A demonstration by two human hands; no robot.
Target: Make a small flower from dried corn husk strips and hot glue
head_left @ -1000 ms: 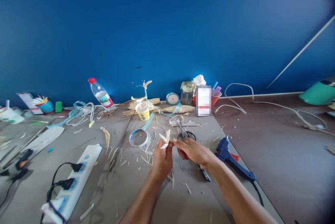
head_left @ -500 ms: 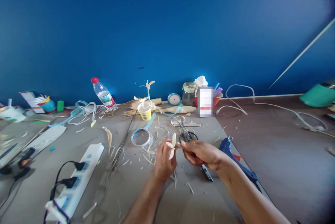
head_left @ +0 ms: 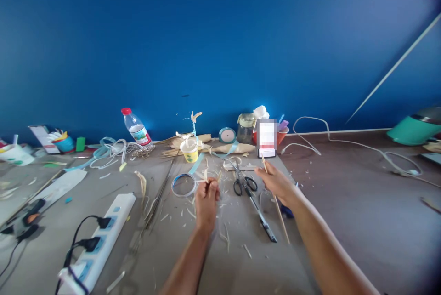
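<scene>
My left hand [head_left: 207,201] is closed around a small flower-like piece of pale dried husk [head_left: 206,176], whose tips poke out above the fingers. To its right, my right hand [head_left: 277,185] grips a thin wooden stick [head_left: 283,224] that slants down toward me. Between the hands lie black-handled scissors [head_left: 245,184] and a utility knife [head_left: 263,222], end to end. Under my right wrist shows a bit of a blue glue gun [head_left: 287,211]; the forearm hides most of it. A roll of clear tape [head_left: 183,185] rests just left of my left hand.
A white power strip [head_left: 109,235] with black plugs lies at left. Along the blue wall stand a bottle [head_left: 138,130], a yellow cup [head_left: 189,150] with a husk flower, a jar [head_left: 245,128] and a phone [head_left: 267,141]. Husk scraps litter the table; a white cable [head_left: 358,142] trails right.
My right hand has moved right, away from my left, and now holds the stick. The scissors and knife are uncovered, while my forearm covers most of the glue gun. My left hand has shifted left.
</scene>
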